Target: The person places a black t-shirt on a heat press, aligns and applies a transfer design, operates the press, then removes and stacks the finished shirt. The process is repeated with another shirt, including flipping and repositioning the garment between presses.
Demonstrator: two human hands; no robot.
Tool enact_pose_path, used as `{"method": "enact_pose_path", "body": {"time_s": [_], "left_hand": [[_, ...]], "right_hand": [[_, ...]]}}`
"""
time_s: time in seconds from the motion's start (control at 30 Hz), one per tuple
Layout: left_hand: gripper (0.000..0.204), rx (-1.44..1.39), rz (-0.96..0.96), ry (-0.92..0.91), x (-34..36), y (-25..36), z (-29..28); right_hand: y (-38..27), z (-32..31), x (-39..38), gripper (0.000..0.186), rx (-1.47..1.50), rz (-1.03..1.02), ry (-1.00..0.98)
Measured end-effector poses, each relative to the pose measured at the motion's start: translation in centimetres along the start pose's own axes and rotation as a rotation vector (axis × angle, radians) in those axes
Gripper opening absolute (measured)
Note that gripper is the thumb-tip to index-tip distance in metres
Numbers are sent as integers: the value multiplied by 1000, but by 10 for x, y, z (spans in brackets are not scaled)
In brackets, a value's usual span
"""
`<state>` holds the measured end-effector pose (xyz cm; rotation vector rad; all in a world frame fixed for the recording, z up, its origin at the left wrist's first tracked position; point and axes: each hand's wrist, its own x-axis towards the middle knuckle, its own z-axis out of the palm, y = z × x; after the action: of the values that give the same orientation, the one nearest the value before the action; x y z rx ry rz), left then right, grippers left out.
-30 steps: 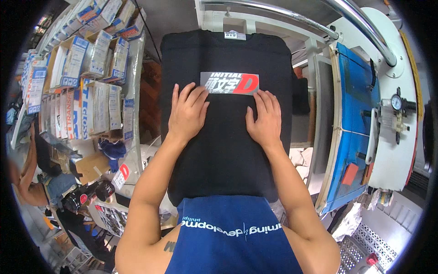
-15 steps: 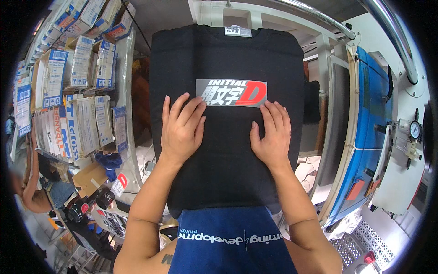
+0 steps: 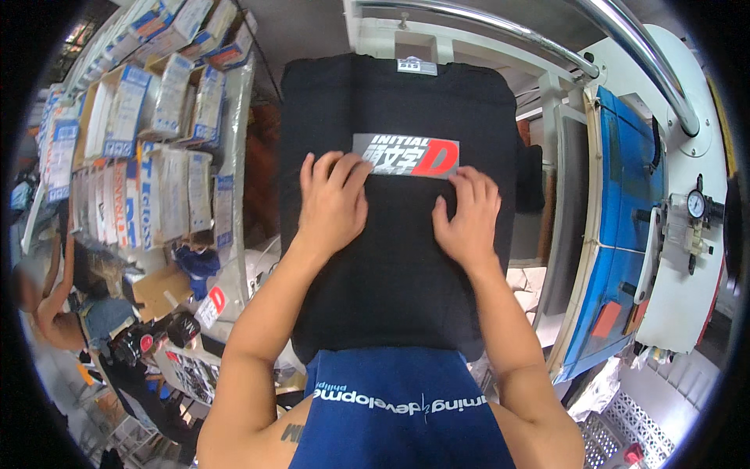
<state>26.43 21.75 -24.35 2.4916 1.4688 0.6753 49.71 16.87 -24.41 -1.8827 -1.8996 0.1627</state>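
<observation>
Sheet and hands, seen from above. A flat rectangular transfer sheet [image 3: 406,156], grey with white lettering and one large red character, lies on the upper part of a black shirt [image 3: 398,266], below the collar label [image 3: 416,67] and about midway between the shirt's two sides. The left hand [image 3: 332,205] stands at the sheet's lower left corner, its foremost fingertips overlapping that corner; the right hand [image 3: 470,223] stands at the lower right corner, its foremost fingertips at the edge there. The sheet thus lies between and just beyond the two hands, most of its printed face uncovered. In each hand the grip is spread: fingers bent and slightly parted, thumb apart from them and lying over the shirt, with nothing seen pinched between. How firmly the fingertips press cannot be told.

Surroundings: to the right, a blue panel [image 3: 613,227] and, beyond it, a round pressure gauge [image 3: 696,205] on a white machine body [image 3: 687,305]; to the left, rows of cardboard boxes [image 3: 168,184] and, nearer the wearer, a second printed piece [image 3: 211,306] with a similar red character. Another person [image 3: 58,320] appears at the far left.
</observation>
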Motion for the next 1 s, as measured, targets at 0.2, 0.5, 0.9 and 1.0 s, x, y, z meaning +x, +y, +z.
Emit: {"method": "enact_pose_path", "body": {"time_s": [0.2,0.5,0.9,1.0], "left_hand": [[16,-136,-115,200,21,-14,-23],[14,-207,-696,257,-238,-118,-54],[20,-394,-1094,-313,-568,-18,98],[21,-635,-1135,-491,-604,-10,108]], "right_hand": [[22,-105,-6,8,123,-44,269],[207,-344,-216,55,-652,607,528],[155,-329,-220,78,-602,650,336],[117,-304,-230,69,-623,564,433]]}}
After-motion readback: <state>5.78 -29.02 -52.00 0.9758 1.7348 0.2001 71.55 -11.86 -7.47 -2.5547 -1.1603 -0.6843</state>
